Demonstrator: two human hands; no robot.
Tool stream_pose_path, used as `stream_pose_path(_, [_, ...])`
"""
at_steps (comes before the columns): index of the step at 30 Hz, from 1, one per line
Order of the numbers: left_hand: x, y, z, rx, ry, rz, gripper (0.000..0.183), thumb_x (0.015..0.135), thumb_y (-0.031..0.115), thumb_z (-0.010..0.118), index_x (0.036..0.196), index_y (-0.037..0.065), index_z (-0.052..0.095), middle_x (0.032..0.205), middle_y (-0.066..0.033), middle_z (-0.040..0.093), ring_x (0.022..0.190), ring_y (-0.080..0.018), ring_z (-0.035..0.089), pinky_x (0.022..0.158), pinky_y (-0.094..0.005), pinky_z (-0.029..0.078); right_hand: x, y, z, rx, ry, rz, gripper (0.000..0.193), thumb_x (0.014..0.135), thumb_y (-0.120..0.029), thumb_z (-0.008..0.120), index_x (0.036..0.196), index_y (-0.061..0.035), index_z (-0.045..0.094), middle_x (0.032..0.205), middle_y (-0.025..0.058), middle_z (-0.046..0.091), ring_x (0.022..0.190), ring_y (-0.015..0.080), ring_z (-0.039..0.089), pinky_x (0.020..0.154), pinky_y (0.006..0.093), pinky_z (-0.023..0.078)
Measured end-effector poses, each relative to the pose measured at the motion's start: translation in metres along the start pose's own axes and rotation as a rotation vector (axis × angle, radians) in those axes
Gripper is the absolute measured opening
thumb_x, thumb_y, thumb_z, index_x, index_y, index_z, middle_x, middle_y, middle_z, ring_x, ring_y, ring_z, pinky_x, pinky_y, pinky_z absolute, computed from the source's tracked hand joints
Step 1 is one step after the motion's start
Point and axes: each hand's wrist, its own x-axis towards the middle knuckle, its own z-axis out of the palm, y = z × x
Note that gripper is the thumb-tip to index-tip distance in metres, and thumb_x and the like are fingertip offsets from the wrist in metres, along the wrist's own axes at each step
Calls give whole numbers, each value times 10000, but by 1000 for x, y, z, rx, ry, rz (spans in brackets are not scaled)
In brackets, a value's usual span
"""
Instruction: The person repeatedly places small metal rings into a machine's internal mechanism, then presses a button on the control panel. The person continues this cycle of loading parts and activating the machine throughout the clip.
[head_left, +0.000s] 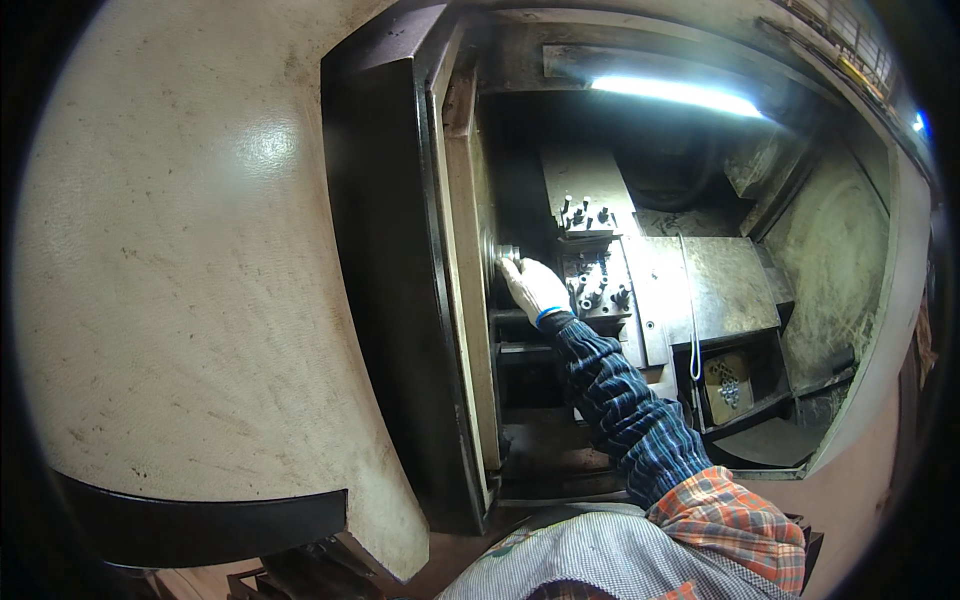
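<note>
My right hand, in a white knitted glove with a blue cuff edge, reaches into an open lathe. Its fingers are closed at the spindle on the left inside wall. They pinch a short, round metal part there; the hand covers some of it, so I cannot tell whether it sits in the spindle or apart from it. Just right of the hand stands the tool block, with several upright bolts and tool holders. My left hand is not in view.
A sliding door with a dark frame stands left of the opening. A metal hook hangs over the carriage cover. Below it, a tray holds several small metal pieces. A lit tube lamp crosses the top.
</note>
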Motion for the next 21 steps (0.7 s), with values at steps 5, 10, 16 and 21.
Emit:
stream_pose_path(5, [6,-2,-9,-50,-83,-27,335,1006,163,574,1214,-94,624,1191,-236,665,1045,-346,665,881,-406,570,-3,0,3,26,36,55,649,986,-589,415,1115,18,606,1041,292,681,1036,431,650,888,503,504])
stream_pose_path(10, [11,3,-17,90,-156,84,320,992,158,583,1180,-92,648,1161,-234,679,1030,-360,668,873,-425,568,-2,0,7,36,58,46,663,984,-604,405,1134,11,604,1072,289,677,1051,428,647,900,504,500])
stream_pose_path(16, [6,-1,-15,7,-101,157,299,965,147,584,1161,-61,672,1134,-230,690,945,-379,675,805,-458,564,-7,-7,1,91,13,172,675,986,-598,386,1122,13,637,1134,272,658,1113,417,611,945,484,472])
stream_pose_path(21, [8,-16,-25,108,-247,337,298,962,145,578,1164,-50,675,1121,-229,693,914,-382,673,781,-464,559,-6,-10,-7,33,-77,103,740,978,-635,354,1312,2,528,1230,286,632,1183,418,598,1002,486,460])
